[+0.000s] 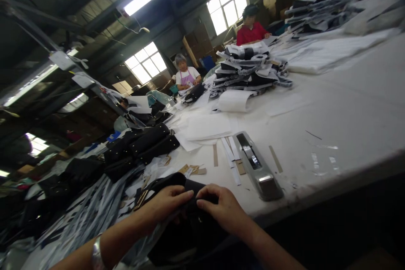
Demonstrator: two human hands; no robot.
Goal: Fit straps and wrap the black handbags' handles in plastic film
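A black bag (194, 186) with gold-coloured metal fittings is held at the table's front edge, its lower part dark and hard to make out. My left hand (169, 200) grips it from the left, thumb stretched along the top and the other fingers mostly hidden behind. On the other side my right hand (221, 209) is closed, thumb and forefinger nearly meeting at the bag's edge. Clear plastic film (142, 240) hangs below my left forearm. Right of the hands lies a grey tape dispenser (257, 166), touched by neither.
White paper sheets (209, 126) and card strips (215, 155) lie beyond the hands. Finished-looking black bags (155, 141) lie to the left, near long grey strips (91, 206). A wrapped stack (249, 69) stands farther back. Two people (187, 76) sit across the table.
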